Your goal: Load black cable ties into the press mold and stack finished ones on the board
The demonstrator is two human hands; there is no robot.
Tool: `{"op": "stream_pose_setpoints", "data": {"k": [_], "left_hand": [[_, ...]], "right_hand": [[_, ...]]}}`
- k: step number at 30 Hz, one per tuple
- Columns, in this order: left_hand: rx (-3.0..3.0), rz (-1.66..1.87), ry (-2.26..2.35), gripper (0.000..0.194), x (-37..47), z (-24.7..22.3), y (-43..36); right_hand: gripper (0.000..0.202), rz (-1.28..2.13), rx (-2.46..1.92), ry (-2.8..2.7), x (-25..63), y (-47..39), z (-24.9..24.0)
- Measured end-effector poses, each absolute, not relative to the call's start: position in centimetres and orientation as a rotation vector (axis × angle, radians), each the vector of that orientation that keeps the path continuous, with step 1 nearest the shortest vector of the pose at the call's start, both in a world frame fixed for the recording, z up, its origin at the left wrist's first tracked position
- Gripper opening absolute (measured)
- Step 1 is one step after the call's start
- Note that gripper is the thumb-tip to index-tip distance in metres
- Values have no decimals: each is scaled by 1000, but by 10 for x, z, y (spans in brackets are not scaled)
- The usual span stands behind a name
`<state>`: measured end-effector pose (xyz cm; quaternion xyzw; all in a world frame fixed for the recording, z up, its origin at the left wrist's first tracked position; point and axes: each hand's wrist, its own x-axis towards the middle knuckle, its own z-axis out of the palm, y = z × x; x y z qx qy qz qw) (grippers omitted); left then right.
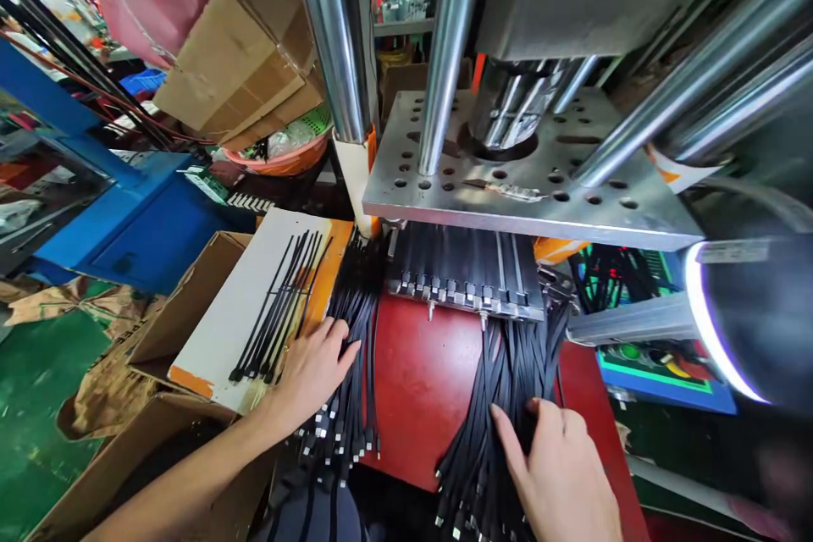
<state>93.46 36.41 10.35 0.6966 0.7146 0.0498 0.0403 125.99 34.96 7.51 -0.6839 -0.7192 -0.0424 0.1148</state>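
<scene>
My left hand (318,368) rests on a bundle of black cables (356,330) with small metal plugs at their near ends; its thumb is apart from the bent fingers. Over a second bundle of black cables (501,381) is my right hand (562,461), thumb and forefinger apart; its other fingertips are partly hidden. Between and beyond the hands, a dark metal mould (463,267) lies under the press plate, with several cable ends seated along its front edge. Neither hand touches the mould.
The press's steel plate (406,199) and columns stand over the mould. Left is a white board (222,347) bearing several black cables, on a cardboard box (190,296). A ring-lit lamp (705,313) juts in from the right. The red tabletop (423,381) lies between the bundles.
</scene>
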Motion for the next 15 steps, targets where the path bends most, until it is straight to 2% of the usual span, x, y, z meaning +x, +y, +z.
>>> {"op": "stream_pose_setpoints", "data": {"k": [4,7,11,15], "left_hand": [[1986,304,2062,28,929,96,374],[1890,528,1942,29,925,106,379],[1827,724,1803,29,918,120,381],[1865,782,1838,28,916,137,382]], "right_hand": [[67,7,-2042,-2048,1255,355,65],[70,253,-1969,-1891,1259,360,75],[57,566,-1897,-1577,1263,352,97],[40,689,-1732,-1497,1262,338,123]]}}
